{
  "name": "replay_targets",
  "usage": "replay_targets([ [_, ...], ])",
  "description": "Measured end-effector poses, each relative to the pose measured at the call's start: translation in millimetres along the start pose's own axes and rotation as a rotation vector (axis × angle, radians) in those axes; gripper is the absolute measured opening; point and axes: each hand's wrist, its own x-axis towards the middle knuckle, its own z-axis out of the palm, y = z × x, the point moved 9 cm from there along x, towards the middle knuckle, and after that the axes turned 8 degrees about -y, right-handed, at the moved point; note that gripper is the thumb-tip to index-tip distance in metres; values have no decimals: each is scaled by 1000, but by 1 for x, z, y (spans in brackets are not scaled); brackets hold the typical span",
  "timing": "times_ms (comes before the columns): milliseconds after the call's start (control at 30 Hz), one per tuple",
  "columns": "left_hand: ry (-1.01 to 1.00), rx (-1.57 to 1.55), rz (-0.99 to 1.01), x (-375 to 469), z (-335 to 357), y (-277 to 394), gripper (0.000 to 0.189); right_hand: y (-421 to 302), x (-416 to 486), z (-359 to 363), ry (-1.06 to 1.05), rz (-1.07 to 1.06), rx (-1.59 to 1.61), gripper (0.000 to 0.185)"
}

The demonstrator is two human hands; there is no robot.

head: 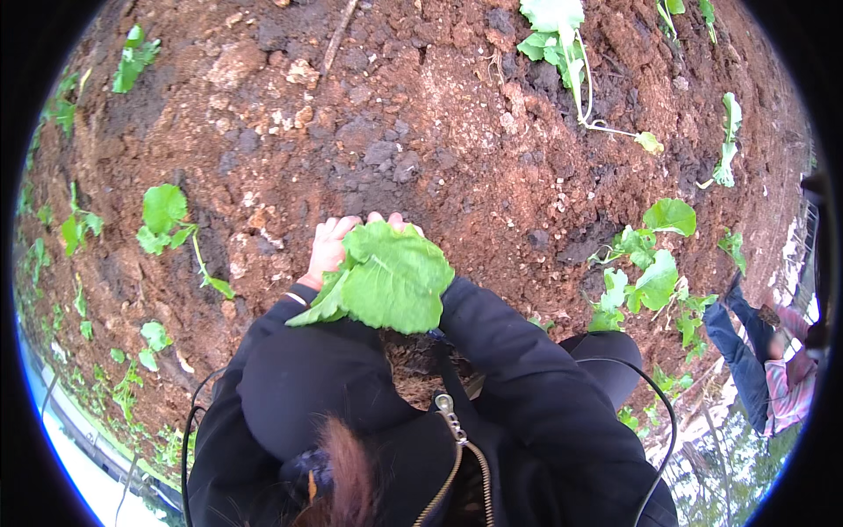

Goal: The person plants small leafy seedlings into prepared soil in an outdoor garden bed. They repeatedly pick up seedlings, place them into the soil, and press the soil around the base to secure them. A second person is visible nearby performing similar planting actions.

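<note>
A broad green leaf of a seedling (395, 280) stands between my arms and covers much of both hands. My left hand (327, 247) is at the leaf's left side, with its fingers on the reddish-brown soil (421, 178). Only the fingertips of my right hand (396, 222) show past the leaf's upper edge, close beside the left hand. The plant's stem and whatever the fingers hold are hidden under the leaf. Darker, crumbly soil lies just beyond the fingertips.
Leafy seedlings lie or stand on the soil at the left (164, 211), upper right (560, 53) and right (655, 280). A stick (339, 36) lies at the top. Another person in jeans (744, 356) is at the far right. Black cables loop beside my sleeves.
</note>
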Motion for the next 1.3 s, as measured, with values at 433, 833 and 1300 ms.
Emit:
replay_targets([
  [433,65,123,43,-2,-136,-4,52,188,-41,-140,-528,447,265,32],
  [833,-230,188,-147,67,-140,-101,88,236,-250,-461,-198,1244,-113,25],
  [1300,-805,-59,-51,70,-141,-137,86,342,-125,-168,-276,1133,93,36],
])
